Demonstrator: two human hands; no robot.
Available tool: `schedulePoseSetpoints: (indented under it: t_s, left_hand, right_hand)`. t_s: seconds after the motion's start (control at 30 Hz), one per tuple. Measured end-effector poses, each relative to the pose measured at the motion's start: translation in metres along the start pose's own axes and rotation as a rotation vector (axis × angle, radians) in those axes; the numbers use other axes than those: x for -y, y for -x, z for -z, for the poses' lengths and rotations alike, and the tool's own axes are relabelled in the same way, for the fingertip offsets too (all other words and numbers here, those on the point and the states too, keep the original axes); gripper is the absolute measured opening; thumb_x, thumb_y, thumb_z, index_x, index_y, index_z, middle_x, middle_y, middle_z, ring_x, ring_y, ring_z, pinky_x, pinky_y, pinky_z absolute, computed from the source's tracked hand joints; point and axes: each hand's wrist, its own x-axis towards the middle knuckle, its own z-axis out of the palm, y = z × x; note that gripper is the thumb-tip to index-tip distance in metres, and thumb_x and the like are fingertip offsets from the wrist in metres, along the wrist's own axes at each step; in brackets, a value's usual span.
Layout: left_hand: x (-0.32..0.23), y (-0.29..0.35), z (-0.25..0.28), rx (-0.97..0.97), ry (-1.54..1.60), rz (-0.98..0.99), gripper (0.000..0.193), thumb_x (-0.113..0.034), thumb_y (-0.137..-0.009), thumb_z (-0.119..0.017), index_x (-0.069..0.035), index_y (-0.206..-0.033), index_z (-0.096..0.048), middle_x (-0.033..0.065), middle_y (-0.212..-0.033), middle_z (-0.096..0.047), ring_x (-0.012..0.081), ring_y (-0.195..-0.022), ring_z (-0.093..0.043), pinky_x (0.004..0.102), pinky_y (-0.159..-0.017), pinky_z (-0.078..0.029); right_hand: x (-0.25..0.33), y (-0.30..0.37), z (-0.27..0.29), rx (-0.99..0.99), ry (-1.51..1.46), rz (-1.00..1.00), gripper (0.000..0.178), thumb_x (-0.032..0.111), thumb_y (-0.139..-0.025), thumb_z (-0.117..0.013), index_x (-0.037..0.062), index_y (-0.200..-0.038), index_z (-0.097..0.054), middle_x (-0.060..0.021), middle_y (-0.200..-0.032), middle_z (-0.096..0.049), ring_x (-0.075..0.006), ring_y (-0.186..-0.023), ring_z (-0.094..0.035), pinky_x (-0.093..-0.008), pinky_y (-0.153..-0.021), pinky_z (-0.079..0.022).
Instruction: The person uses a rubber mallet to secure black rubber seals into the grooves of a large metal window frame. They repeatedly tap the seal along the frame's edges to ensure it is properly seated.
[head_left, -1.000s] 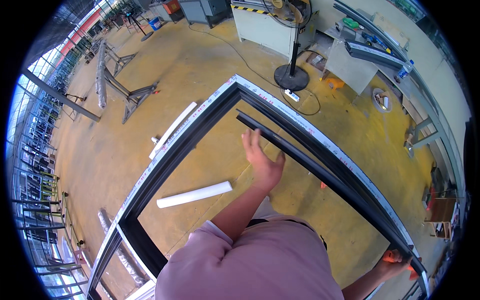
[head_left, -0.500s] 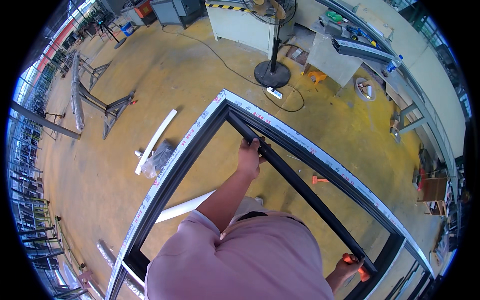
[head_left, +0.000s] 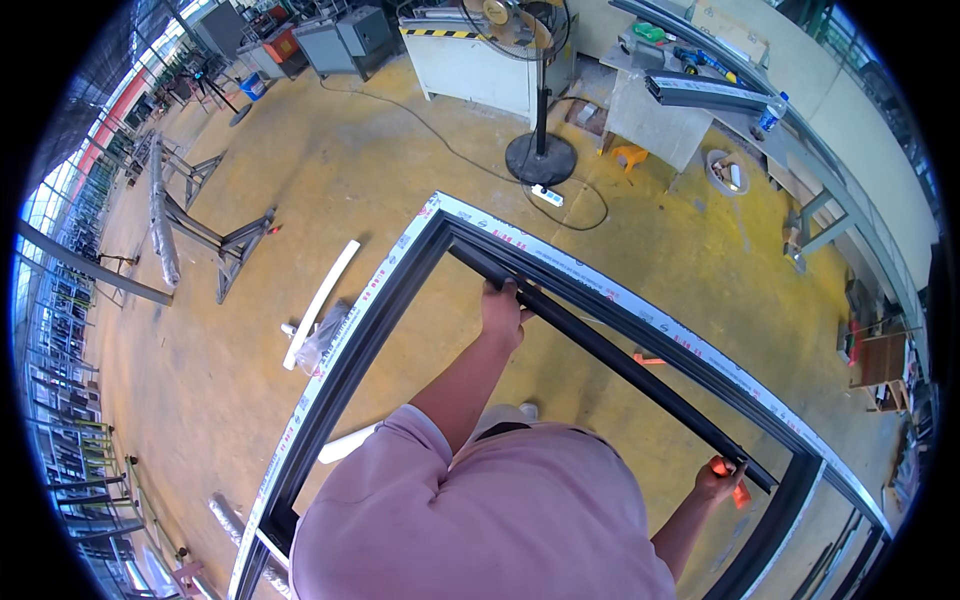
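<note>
A large dark window or door frame (head_left: 398, 292) with white printed film along its outer faces surrounds me. Inside it, a long black bar (head_left: 625, 364) runs alongside the far right member, its left end close to the corner. My left hand (head_left: 503, 312) is closed round this bar near that end, thumb on top. Near the other end, my right hand (head_left: 714, 482) is wrapped round an orange tool (head_left: 741, 494), its fingers at the bar's edge. Most of the tool is hidden by the hand, so its kind is unclear. The bar's right end stands a little apart from the side member.
Beyond the frame stand a black pedestal fan (head_left: 541, 158), a power strip (head_left: 547, 195) with its cable, and a workbench (head_left: 655, 120). On the floor lie an orange object (head_left: 648, 359), a white strip (head_left: 322, 303) and a plastic bag (head_left: 325, 338). Metal trestles (head_left: 225, 245) stand left.
My right hand has moved up and away from me with the orange tool. The bar's right end has swung toward the far right member, out from the near side member. My left hand keeps its hold.
</note>
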Motion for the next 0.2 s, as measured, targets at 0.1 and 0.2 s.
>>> schedulePoseSetpoints:
  t_s: [0.1, 0.2]
  left_hand:
    - [0.006, 0.001, -0.006, -0.017, 0.006, -0.027, 0.02, -0.015, -0.108, -0.045, -0.009, -0.127, -0.043, 0.0081, -0.115, -0.06, 0.0292, -0.103, -0.069, 0.0521, -0.081, -0.065]
    - [0.015, -0.018, 0.004, -0.034, -0.054, -0.049, 0.022, -0.017, -0.107, -0.049, -0.014, -0.128, -0.044, 0.0074, -0.118, -0.06, 0.0294, -0.107, -0.068, 0.0503, -0.079, -0.065]
  right_hand:
    - [0.004, -0.025, 0.0, 0.044, -0.039, -0.027, 0.023, 0.03, -0.103, -0.063, 0.0092, -0.094, -0.062, 0.0024, -0.068, -0.062, -0.0093, -0.056, -0.058, -0.0213, -0.055, -0.053]
    - [-0.006, -0.043, -0.005, 0.07, -0.103, 0.001, 0.03, 0.027, -0.102, -0.065, 0.0028, -0.12, -0.064, -0.0009, -0.08, -0.07, -0.0101, -0.057, -0.059, -0.0208, -0.054, -0.054]
